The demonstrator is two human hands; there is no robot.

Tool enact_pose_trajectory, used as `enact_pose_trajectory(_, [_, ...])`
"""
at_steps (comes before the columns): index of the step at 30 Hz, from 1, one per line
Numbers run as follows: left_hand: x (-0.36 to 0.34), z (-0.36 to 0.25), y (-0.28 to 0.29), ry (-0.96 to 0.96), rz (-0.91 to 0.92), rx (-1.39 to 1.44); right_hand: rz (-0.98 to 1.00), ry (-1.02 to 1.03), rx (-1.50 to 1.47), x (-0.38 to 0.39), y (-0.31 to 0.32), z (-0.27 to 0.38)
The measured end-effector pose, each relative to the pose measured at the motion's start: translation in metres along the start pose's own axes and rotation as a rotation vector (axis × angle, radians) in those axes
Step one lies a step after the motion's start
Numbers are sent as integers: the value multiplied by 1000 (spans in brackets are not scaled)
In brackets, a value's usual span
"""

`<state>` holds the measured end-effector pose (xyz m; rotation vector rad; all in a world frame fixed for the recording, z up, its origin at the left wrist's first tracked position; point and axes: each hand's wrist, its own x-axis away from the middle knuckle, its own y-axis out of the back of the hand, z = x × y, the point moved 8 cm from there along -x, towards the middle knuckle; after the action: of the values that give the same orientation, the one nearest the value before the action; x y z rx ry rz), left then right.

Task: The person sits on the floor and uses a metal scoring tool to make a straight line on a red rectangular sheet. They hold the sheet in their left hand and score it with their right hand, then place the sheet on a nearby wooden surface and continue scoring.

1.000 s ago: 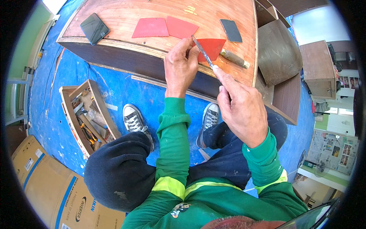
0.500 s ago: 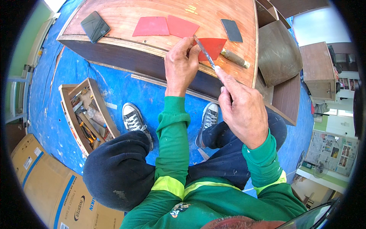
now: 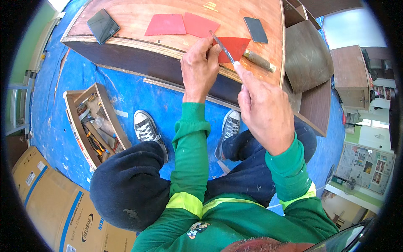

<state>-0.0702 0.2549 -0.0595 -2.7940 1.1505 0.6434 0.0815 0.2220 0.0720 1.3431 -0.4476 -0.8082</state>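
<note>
My left hand (image 3: 200, 59) is closed in a pinch at the left corner of a dark red trapezoid sheet (image 3: 236, 47), over the near edge of the wooden panel. In my right hand (image 3: 268, 109) is a narrow-bladed knife (image 3: 222, 45), with the forefinger stretched along it. Its blade slants up and left across the red sheet, and its tip reaches past my left fingertips. The palm hides its handle. Two lighter red sheets (image 3: 165, 24) lie edge to edge beyond my left hand. A cylindrical worn handle-like piece (image 3: 259, 61) rests right of the red sheet.
The wooden panel (image 3: 126, 19) also bears a dark phone-like slab (image 3: 103, 26) and a dark rectangular piece (image 3: 256, 30). On the blue floor sheet (image 3: 121, 92) stands a wooden toolbox (image 3: 113, 111) with tools. A cardboard box (image 3: 54, 201) lies lower left; brown cabinet parts (image 3: 308, 59) stand right.
The knife and my right hand have shifted slightly up and left, so the blade tip now sticks out farther past my left fingertips. My left hand stays almost in place.
</note>
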Motion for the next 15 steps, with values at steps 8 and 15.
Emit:
enact_pose_trajectory(8, [3, 3, -2, 12, -44, 51, 18, 81, 32, -37, -15, 2])
enact_pose_trajectory(15, [2, -1, 3, 20, -34, 70, 8, 88, 50, -75, -32, 2])
